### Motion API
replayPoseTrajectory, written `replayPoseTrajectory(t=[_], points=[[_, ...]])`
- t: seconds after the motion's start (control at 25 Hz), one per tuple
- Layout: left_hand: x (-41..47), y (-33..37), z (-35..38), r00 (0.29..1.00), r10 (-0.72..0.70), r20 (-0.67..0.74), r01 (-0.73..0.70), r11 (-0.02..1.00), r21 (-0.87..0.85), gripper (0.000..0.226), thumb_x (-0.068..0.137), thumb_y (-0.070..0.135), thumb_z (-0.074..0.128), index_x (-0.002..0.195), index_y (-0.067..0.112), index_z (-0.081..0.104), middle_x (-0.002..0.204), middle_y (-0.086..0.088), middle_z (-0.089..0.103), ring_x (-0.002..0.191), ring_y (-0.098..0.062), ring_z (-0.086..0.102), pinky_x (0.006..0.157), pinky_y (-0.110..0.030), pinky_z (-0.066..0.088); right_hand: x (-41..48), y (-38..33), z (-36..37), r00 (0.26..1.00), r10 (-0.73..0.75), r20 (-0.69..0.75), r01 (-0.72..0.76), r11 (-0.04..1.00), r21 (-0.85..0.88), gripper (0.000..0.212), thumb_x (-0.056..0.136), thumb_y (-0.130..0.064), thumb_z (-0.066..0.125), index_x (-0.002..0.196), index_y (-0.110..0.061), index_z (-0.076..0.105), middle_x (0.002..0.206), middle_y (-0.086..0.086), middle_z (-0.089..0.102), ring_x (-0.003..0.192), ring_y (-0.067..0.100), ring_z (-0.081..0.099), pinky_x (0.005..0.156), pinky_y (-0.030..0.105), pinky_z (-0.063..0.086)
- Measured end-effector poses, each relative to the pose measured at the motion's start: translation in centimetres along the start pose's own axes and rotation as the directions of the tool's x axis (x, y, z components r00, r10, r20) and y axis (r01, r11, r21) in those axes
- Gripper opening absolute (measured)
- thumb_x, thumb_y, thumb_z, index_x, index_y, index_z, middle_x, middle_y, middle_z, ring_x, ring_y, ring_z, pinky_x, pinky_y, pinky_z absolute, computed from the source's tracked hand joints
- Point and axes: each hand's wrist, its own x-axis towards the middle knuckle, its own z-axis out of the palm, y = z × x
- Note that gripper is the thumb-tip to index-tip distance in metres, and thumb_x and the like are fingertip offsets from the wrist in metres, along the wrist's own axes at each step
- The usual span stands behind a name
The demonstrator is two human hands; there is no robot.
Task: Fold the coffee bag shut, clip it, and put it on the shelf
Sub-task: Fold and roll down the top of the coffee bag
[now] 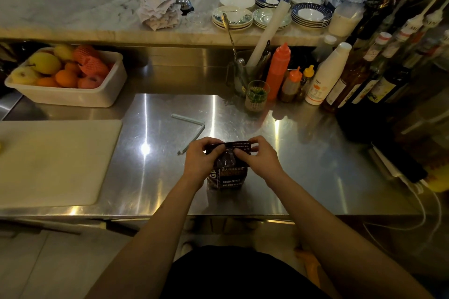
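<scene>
A dark coffee bag point(229, 178) with white lettering stands upright on the steel counter point(170, 177) near its front edge. My left hand point(200, 160) pinches the bag's top at its left corner. My right hand point(258, 158) pinches the top at its right corner. The top strip is bent over between my fingers. A pale long bag clip point(194, 130) lies open in an L shape on the counter, just beyond my left hand and apart from the bag. A marble shelf point(97, 19) runs along the back, above the counter.
A white cutting board point(53, 160) lies at the left. A white tub of fruit point(65, 77) stands at the back left. Sauce bottles point(278, 70), a small glass point(256, 94) and syrup bottles point(364, 73) crowd the back right. Stacked plates point(269, 11) and a stack of paper slips on a spike point(158, 9) sit on the shelf.
</scene>
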Motion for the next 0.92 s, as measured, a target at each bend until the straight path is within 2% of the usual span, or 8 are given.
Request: replayPoseTrajectory(t=[0.12,0.24,0.36,0.48,0.6,0.76,0.84,0.92], points=[[-0.2,-0.1,0.2,0.997,0.074,0.031,-0.076,0.994,0.073,0.008,0.087,0.013,0.068,0.094,0.014,0.072,0.086,0.01,0.067,0.087,0.002,0.062,0.078,-0.013,0.049,-0.1,-0.6,0.1,0.997,0.058,0.052,-0.058,0.998,0.002,0.042,0.085,-0.043,0.067,0.111,-0.018,0.045,0.109,0.007,0.063,0.093,0.021,0.064,0.075,0.037,0.06],[-0.6,0.0,0.7,0.988,0.144,0.052,-0.149,0.982,0.115,0.01,0.092,0.017,0.062,0.1,0.013,0.067,0.088,0.013,0.063,0.087,0.002,0.06,0.078,-0.007,0.047,-0.3,-2.1,0.8,0.999,0.022,0.05,-0.023,0.999,0.027,0.035,0.094,-0.043,0.054,0.115,-0.017,0.045,0.11,0.005,0.058,0.089,0.017,0.059,0.056,0.017,0.05],[-1.9,-0.3,1.8,0.991,0.077,-0.11,-0.073,0.996,0.042,0.014,0.093,0.023,0.062,0.105,0.015,0.06,0.089,0.018,0.06,0.084,0.007,0.06,0.072,-0.001,0.044,-0.9,-2.0,2.6,0.987,-0.103,-0.122,0.101,0.995,-0.018,0.024,0.097,-0.04,0.051,0.107,-0.018,0.049,0.101,0.005,0.061,0.085,0.016,0.059,0.061,0.014,0.042],[-2.4,-0.3,2.7,0.972,-0.002,-0.236,-0.016,0.997,-0.076,0.013,0.091,0.022,0.065,0.103,0.021,0.061,0.09,0.018,0.063,0.084,0.013,0.061,0.074,-0.006,0.047,-1.6,-1.7,3.7,0.974,-0.114,-0.197,0.129,0.989,0.065,0.02,0.098,-0.036,0.05,0.101,-0.017,0.052,0.09,0.001,0.057,0.088,0.015,0.056,0.061,0.012,0.04],[-1.8,0.0,2.8,0.968,0.003,-0.25,-0.037,0.991,-0.132,0.012,0.093,0.014,0.061,0.099,0.023,0.065,0.093,0.014,0.066,0.09,-0.001,0.066,0.081,-0.023,0.055,-1.5,-1.7,3.0,0.969,-0.134,-0.209,0.143,0.989,0.03,0.02,0.101,-0.033,0.044,0.102,-0.014,0.053,0.086,0.0,0.054,0.079,0.007,0.053,0.054,0.008,0.041],[-2.1,-1.0,2.8,0.965,-0.036,-0.26,-0.009,0.986,-0.167,0.017,0.098,0.014,0.052,0.102,0.024,0.065,0.093,0.006,0.069,0.078,-0.007,0.069,0.068,-0.034,0.059,-1.6,-0.9,3.0,0.966,-0.166,-0.196,0.161,0.986,-0.044,0.025,0.103,-0.034,0.034,0.1,-0.016,0.051,0.084,0.002,0.056,0.071,0.007,0.056,0.054,0.017,0.044],[-1.9,-1.5,2.6,0.964,-0.066,-0.257,0.016,0.981,-0.192,0.019,0.099,0.017,0.049,0.1,0.026,0.066,0.094,-0.002,0.071,0.078,-0.024,0.071,0.064,-0.044,0.06,-1.4,-0.7,2.9,0.972,-0.148,-0.183,0.136,0.988,-0.077,0.027,0.104,-0.033,0.03,0.1,-0.017,0.051,0.085,0.0,0.053,0.073,0.006,0.052,0.056,0.017,0.04],[-1.7,-1.8,2.5,0.964,-0.07,-0.257,0.019,0.98,-0.198,0.021,0.1,0.021,0.048,0.099,0.028,0.067,0.095,-0.009,0.072,0.079,-0.035,0.071,0.064,-0.047,0.059,-1.0,-0.6,2.6,0.974,-0.14,-0.176,0.129,0.989,-0.07,0.027,0.104,-0.03,0.028,0.099,-0.019,0.053,0.087,-0.001,0.055,0.075,0.006,0.051,0.056,0.013,0.038]])
